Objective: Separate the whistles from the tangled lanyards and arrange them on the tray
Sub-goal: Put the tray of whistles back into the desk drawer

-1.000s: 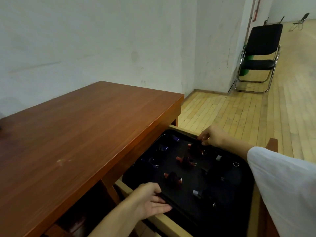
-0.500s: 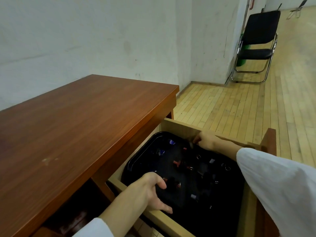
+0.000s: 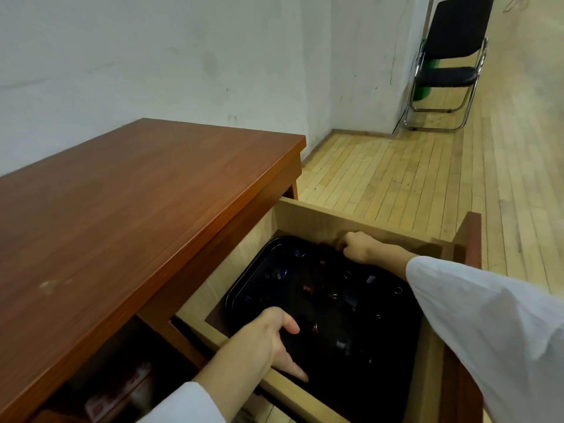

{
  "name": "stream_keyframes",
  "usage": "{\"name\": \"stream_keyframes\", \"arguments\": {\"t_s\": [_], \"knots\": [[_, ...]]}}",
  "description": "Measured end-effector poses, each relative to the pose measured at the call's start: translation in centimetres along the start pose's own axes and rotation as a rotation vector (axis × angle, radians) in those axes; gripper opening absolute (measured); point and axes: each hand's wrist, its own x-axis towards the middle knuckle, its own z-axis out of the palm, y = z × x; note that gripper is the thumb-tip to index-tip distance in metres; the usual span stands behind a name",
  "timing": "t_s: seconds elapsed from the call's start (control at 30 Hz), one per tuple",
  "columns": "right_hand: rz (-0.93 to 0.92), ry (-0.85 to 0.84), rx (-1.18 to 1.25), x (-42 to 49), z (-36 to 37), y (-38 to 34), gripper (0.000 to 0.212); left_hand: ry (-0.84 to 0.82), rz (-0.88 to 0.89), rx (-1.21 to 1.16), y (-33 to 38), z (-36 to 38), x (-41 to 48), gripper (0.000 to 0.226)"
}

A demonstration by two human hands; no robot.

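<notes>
L hand (image 3: 268, 340) + R hand (image 3: 357, 247) w/ grip on black tray (image 3: 241, 282) of whistles (image 3: 308, 290), in open drawer (image 3: 320, 221).

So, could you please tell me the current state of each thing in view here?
Light wooden drawer: pulled open from the desk.
Black plastic tray: lying inside the drawer, held at two edges.
Small red and blue whistles: loose, spread over the tray.
Left hand: grips the tray's near rim.
Right hand: curled on the tray's far rim.
Black folding chair: unfolded, unoccupied.
</notes>
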Motion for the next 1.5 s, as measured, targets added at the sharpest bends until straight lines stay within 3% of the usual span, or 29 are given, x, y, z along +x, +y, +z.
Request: {"name": "stream_keyframes", "arguments": {"t_s": [0.3,0.47,0.53,0.6,0.7,0.77,0.9,1.03,1.13,1.4,1.5], "knots": [[0.037,-0.056,0.018,-1.2,0.1,-0.4,0.032,-0.029,0.111,-0.017,-0.8,-0.6,-0.9,0.082],[0.005,-0.066,0.049,-4.6,-1.7,-1.1,0.041,0.037,0.335,0.136,-1.5,0.7,-3.9,0.064],[-0.029,-0.049,0.147,-7.0,-3.2,-1.3,0.039,0.034,0.382,0.186,-1.8,2.5,-5.0,0.059],[-0.002,-0.02,0.359,-10.4,-4.7,-1.1,0.032,0.017,0.467,0.28,-2.8,4.9,-6.5,0.033],[0.032,0.091,0.807,-16.0,-5.9,-0.7,0.019,-0.038,0.768,0.674,-3.9,8.8,-7.8,0.011],[0.058,0.287,0.955,-19.6,-5.7,0.3,0.02,-0.087,0.969,0.926,-5.3,11.3,-8.5,0.021],[0.213,0.684,1.058,-24.5,-1.6,3.3,0.023,-0.206,1.164,1.249,-10.0,13.3,-8.7,0.029],[0.336,0.601,1.087,-25.9,4.0,3.9,0.02,-0.015,1.435,1.52,-12.3,13.0,-7.1,0.059],[0.361,0.599,1.049,-25.0,5.8,3.6,0.018,0.044,1.53,1.569,-12.3,12.6,-7.6,0.055],[0.292,0.514,0.989,-21.4,5.5,-0.4,0.008,0.198,1.598,1.66,-8.8,9.0,-7.8,0.054],[0.277,0.45,1.011,-18.1,6.3,-1.9,0.022,0.302,1.579,1.713,-6.8,7.2,-7.6,0.054]]}}
